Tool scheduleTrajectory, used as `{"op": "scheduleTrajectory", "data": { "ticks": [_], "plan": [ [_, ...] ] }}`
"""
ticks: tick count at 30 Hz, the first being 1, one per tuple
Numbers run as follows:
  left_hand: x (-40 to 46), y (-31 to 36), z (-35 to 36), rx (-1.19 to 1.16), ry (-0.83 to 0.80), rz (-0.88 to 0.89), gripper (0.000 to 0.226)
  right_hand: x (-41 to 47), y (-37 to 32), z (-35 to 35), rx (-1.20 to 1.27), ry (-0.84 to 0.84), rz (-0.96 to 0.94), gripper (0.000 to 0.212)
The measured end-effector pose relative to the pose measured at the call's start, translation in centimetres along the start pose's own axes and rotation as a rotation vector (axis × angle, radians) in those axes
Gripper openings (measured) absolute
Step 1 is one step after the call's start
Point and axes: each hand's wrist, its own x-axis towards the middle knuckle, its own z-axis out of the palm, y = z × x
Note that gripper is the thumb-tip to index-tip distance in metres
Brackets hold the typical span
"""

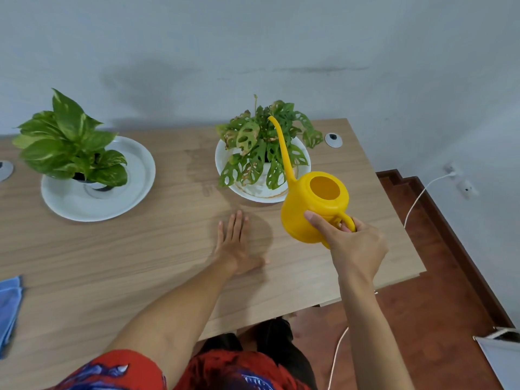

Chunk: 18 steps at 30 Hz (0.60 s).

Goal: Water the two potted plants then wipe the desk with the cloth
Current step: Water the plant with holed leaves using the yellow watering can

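i have the yellow watering can (pixel 315 206) gripped by its handle in my right hand (pixel 356 243), held off the desk (pixel 140 249) just in front of the right-hand plant (pixel 267 147); its long thin spout reaches up over the holey leaves, the tip above the foliage; i cannot see any water leaving the spout, so i cannot tell whether pouring is under way; my left hand (pixel 235 243) lies flat on the desk, fingers spread wide, holding nothing, just beside the can and near the white saucer (pixel 225 161) that carries this plant; the left-hand plant (pixel 70 142) stands well apart on its own white saucer (pixel 132 187) toward the far left of the desk; the blue cloth (pixel 9 305) lies folded at the left edge of the desk, touched by neither hand; there is a faint darker patch on the wood between the two saucers, possibly damp, though i cannot be sure; my judgement of progress: i am at the watering stage, on the right plant; nothing shows whether the left plant has had its water; the wiping has clearly not begun, as the cloth sits untouched; left to do, as i read it: finish here, see to the other pot if it needs it, set the can down, then take the cloth across the desk.
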Motion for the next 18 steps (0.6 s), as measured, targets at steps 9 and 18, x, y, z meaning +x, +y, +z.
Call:
{"op": "scheduleTrajectory", "data": {
  "ticks": [9, 18],
  "plan": [
    [-0.1, 0.1, 0.0, 0.006, 0.007, 0.005, 0.133, 0.2, -0.8, 0.1, 0.002, -0.003, 0.025, 0.049],
    [-0.3, 0.2, 0.0, 0.017, 0.026, 0.006, 0.131, 1.0, -1.5, 0.4, 0.0, 0.0, 0.001, 0.056]
  ]
}}
